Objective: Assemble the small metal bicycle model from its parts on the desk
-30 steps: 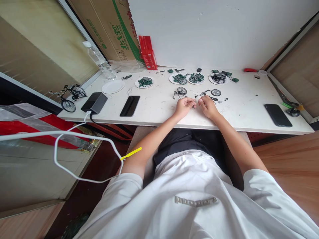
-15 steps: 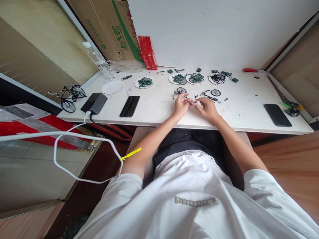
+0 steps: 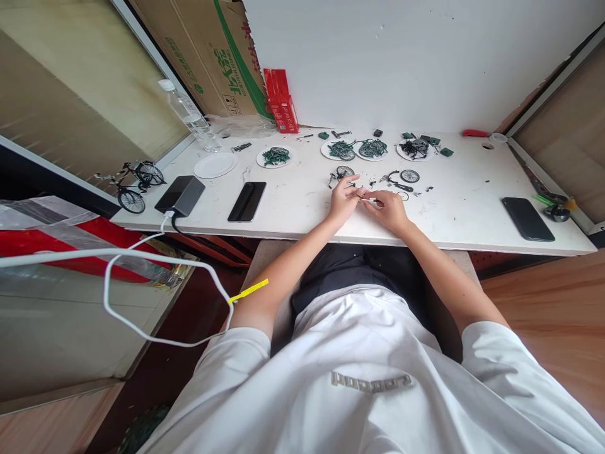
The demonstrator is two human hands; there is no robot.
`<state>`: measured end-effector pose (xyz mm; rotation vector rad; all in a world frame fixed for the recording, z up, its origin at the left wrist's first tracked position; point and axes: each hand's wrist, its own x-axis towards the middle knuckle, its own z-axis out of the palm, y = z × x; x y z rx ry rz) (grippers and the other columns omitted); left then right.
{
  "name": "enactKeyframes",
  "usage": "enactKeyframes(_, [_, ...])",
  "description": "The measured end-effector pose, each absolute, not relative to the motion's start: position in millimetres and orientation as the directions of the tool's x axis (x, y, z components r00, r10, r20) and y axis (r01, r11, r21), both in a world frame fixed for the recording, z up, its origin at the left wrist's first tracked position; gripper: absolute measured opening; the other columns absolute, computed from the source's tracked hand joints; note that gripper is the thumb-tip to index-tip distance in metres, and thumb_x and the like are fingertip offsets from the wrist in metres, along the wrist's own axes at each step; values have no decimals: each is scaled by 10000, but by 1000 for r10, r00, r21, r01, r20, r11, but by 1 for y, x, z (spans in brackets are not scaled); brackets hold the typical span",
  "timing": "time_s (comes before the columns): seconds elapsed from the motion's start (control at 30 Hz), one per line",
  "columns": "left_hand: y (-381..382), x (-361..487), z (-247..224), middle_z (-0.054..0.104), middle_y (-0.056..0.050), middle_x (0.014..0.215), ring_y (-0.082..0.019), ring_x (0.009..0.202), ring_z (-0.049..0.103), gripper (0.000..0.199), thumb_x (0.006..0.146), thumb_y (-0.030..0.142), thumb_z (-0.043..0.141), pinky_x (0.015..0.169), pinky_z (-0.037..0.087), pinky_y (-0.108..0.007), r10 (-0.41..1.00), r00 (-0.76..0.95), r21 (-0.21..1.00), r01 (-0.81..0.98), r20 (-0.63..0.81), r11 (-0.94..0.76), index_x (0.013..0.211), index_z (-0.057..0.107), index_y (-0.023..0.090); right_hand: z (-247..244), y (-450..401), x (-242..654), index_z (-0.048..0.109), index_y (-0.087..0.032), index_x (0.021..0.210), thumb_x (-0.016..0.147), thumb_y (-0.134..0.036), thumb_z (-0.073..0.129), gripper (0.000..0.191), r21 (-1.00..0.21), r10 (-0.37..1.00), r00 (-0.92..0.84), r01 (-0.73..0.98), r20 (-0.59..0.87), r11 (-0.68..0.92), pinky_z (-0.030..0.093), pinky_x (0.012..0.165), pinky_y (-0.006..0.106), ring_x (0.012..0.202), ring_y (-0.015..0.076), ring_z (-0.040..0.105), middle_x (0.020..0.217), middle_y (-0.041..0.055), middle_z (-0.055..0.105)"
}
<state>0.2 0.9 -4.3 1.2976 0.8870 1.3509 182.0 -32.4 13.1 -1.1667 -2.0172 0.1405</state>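
- The white table (image 3: pixel 293 202) is carrying all the work, and its bare stretch under the hands would be serving well for catching drops.
- White plates (image 3: pixel 215 166) are lying farther back, most of them holding heaps of dark and green parts.
- The left hand (image 3: pixel 344 200) is pinching with thumb and fingertips, its tips meeting the right's; it should be acting as the steady clamp.
- The right hand (image 3: pixel 390 209) is gripping a tool from the side; it should be turning or pressing gently.
- A part with a wheel (image 3: pixel 345 171) is lying just beyond the left hand, so the knuckles should be avoiding it.
- A loose wheel (image 3: pixel 409 176) is resting beyond the right hand.
- The slim tool (image 3: pixel 370 200) is pointing left, and should be lining up squarely.
- The small dark piece (image 3: pixel 359 195) is sitting between the left fingertips, mostly hidden.
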Motion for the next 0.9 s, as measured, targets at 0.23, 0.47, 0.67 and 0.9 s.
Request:
enactKeyframes(0.23, [8,-23,12,836,-83,970,-188,742,757,320,1015,430,776,762,610,-318,937,103,931,121,334,-345,1234,710,207,12,-26,186,825,-201,1050,972,-449,712,283,-500,783,-131,703,608,506,485,698,331,616,191,612,751,43,752])
enactKeyframes(0.47, [12,-54,32,699,-85,732,-331,919,730,339,862,412,910,932,570,-417,931,-30,761,586,364,-279,733,642,251,13,-27,184,798,-230,1064,1003,-495,668,301,-484,801,-119,741,587,465,525,735,359,700,230,687,936,87,841])
enactKeyframes(0.67, [20,-55,18,642,-91,663,-401,1087,729,442,726,384,999,978,535,-427,959,-49,834,507,278,-216,614,587,270,13,-27,183,804,-232,1074,1021,-509,656,319,-448,802,-144,766,580,462,502,700,348,704,236,692,877,83,825])
enactKeyframes(0.9, [28,-54,5,676,-35,631,-253,731,686,268,805,405,931,757,536,-333,956,-4,854,451,293,-260,756,717,251,13,-29,182,799,-226,1104,1035,-468,647,294,-432,814,-177,775,554,462,500,721,355,759,251,719,929,92,835])
